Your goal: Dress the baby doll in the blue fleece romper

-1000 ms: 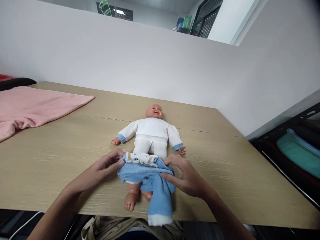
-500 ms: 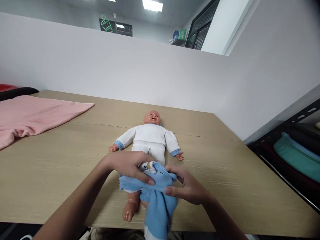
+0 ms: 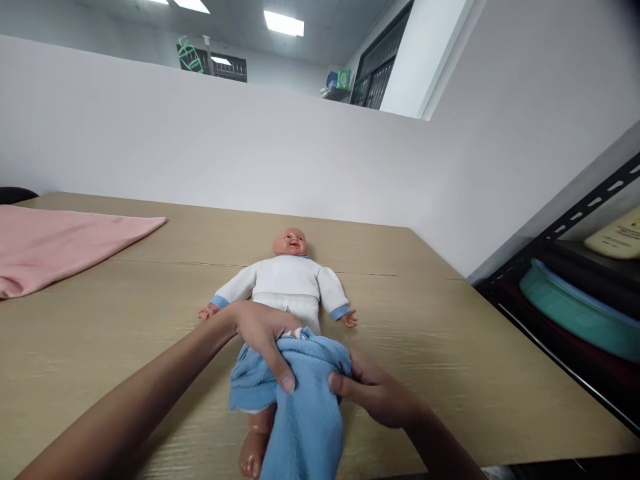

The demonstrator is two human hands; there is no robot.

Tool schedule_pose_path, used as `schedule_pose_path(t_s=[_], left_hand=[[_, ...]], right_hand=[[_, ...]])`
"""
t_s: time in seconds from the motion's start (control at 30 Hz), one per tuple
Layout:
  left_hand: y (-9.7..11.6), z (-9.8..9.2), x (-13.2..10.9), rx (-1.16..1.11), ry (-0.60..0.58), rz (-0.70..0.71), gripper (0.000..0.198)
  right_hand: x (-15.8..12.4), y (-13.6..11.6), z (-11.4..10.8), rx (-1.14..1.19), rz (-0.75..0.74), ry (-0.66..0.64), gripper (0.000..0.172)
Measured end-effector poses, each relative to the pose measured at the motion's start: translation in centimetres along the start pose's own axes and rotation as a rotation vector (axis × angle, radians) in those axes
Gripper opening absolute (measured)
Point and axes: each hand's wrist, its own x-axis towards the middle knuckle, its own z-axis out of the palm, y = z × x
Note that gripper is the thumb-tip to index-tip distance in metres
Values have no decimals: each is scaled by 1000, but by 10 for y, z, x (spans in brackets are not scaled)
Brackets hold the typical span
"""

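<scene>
A baby doll (image 3: 285, 277) lies on its back on the wooden table, head toward the wall, in a white top with blue cuffs. Blue toddler-size pants (image 3: 307, 400) lie bunched over its legs. My left hand (image 3: 267, 340) grips the waistband, thumb on the outside and fingers hidden in the cloth. At the other side of the waistband, my right hand (image 3: 377, 390) pinches the fabric between thumb and fingers. One bare doll foot (image 3: 253, 453) shows below the left pant leg; the doll's other foot is hidden under the blue cloth.
A pink cloth (image 3: 65, 247) is spread on the table (image 3: 425, 333) at the left. A white wall (image 3: 225, 147) rises behind. On the right, a black shelf holds a teal basin (image 3: 575, 307) and a pale yellow item (image 3: 617, 237).
Both hands have pulled the blue waistband more open and smoother, and the printed patch at the waist is now mostly covered. The view has shifted slightly right.
</scene>
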Motion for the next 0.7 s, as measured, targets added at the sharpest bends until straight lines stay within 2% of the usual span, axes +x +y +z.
schedule_pose_path(t_s=[0.07,0.13,0.27,0.33,0.4,0.5,0.6,0.7], left_hand=[[-7,-1,2,-62,21,105,49],[-13,0,3,-105,20,156,49],[-20,4,1,-133,6,132,48],[-20,5,-2,-146,-21,103,53],[-18,4,-5,-162,-95,66,54],[-19,3,-7,-154,-141,24,52],[-22,2,-7,-170,-87,23,59],[-26,1,-6,-207,-26,72,74]], right_hand=[[-3,-2,1,-30,45,-36,54],[-7,-8,2,-75,85,-70,44],[-11,-17,6,-41,44,-80,31],[-10,-15,9,49,13,-65,34],[-10,-10,12,122,23,-48,40],[-12,1,14,163,42,1,42],[-13,8,13,162,37,108,49],[-13,10,11,58,18,203,44]])
